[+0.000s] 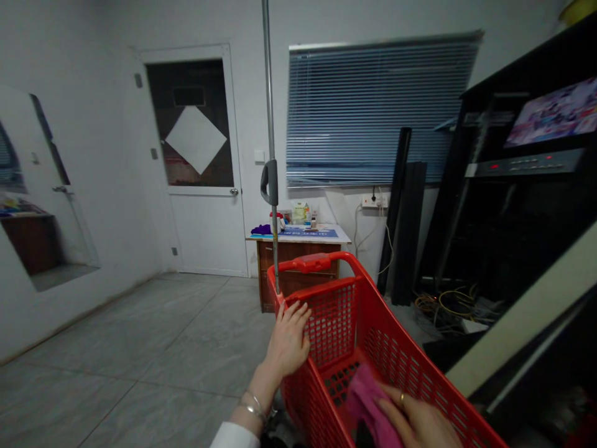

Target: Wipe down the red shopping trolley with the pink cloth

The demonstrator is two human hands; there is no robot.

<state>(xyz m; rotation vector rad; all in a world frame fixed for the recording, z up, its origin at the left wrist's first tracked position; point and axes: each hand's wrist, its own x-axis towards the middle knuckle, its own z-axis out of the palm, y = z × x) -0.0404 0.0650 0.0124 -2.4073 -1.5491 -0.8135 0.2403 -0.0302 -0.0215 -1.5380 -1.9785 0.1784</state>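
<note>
A red plastic shopping cart (405, 323) with slatted sides stands before me. My left hand (289, 336) rests on its left rim near the handle end, fingers spread over the edge. Just beyond those fingers a metal pole (269, 93) rises from the cart's corner, with a grey grip (269, 182) partway up. Inside the basket, my right hand (415, 418) is closed around a pink cloth (366, 398), slightly blurred. The cart's red handle (313, 263) is at the far end, apart from both hands.
Behind the cart stands a wooden desk (265, 274) with bottles and a purple cloth (261, 230) on top. A white door (205, 230) is at the back left. To the right are black panels (409, 230), a dark rack (522, 211) and tangled cables (454, 305). Grey floor (153, 348) spreads left.
</note>
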